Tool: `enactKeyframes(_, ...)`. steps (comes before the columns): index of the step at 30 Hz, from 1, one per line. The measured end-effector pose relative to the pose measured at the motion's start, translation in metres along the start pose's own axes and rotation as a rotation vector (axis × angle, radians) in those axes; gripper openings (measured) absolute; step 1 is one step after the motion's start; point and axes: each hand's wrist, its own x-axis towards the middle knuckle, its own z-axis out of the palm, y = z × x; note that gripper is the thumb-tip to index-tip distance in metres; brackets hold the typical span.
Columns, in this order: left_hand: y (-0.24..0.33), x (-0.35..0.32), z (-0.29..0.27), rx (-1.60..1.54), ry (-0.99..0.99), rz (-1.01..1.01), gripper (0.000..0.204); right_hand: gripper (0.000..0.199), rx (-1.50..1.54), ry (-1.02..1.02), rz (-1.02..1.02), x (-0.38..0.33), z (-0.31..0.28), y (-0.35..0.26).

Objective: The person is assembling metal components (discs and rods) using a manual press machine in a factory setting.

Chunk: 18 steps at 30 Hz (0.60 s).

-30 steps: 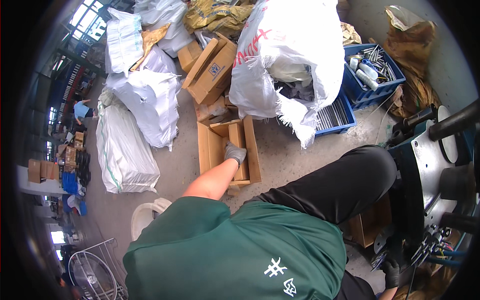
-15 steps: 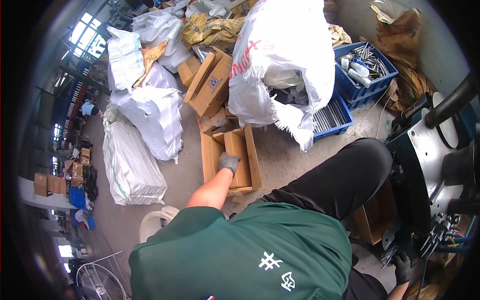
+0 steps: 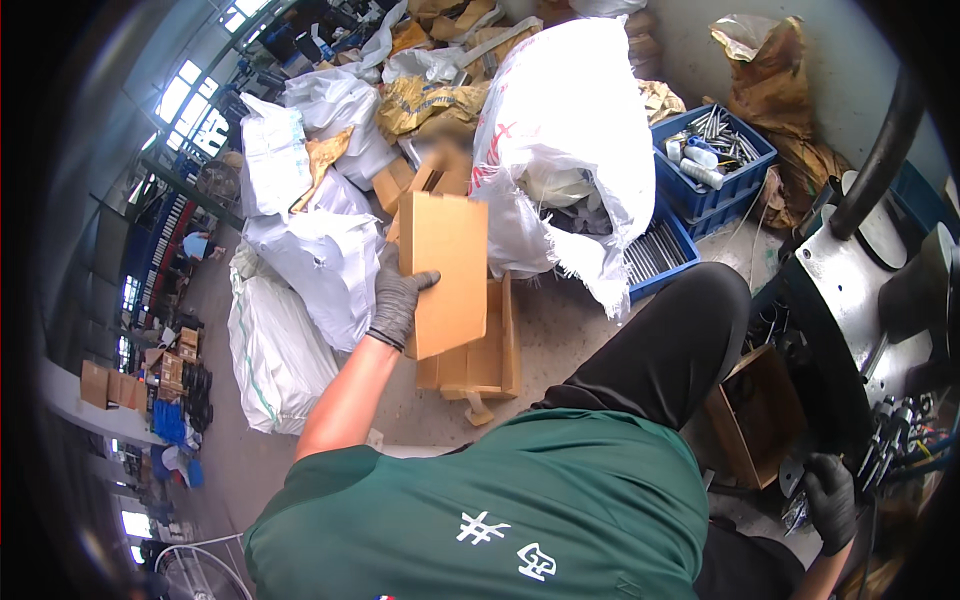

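My left hand [image 3: 400,300], in a dark grey glove, is stretched out ahead of me with its fingers [image 3: 420,283] clamped on the left edge of a flat brown cardboard piece [image 3: 447,270], thumb across its face. I hold it upright above the floor [image 3: 560,345], over an open cardboard box [image 3: 485,355] that lies just below it. White woven sacks [image 3: 310,250] crowd my left side, and 1 big white sack [image 3: 570,130] slumps just right of the cardboard. Beyond it stand 2 blue crates [image 3: 715,165] of metal parts. My right hand [image 3: 832,500], also gloved, hangs low beside a grey machine [image 3: 850,300], near a small brown box [image 3: 760,415]; I cannot tell whether its fingers grip anything.
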Motion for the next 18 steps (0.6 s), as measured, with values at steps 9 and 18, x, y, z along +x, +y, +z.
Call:
enactKeyframes(9,0.210,-0.075,0.173,-0.898,-0.575,0.341,0.054,0.063,0.725,0.180,-0.097,0.066,0.064,-0.106)
enactKeyframes(18,0.280,-0.199,0.407,-1.127,-1.347,0.350,0.061,0.056,1.650,0.872,-0.542,-0.001,0.021,-0.014)
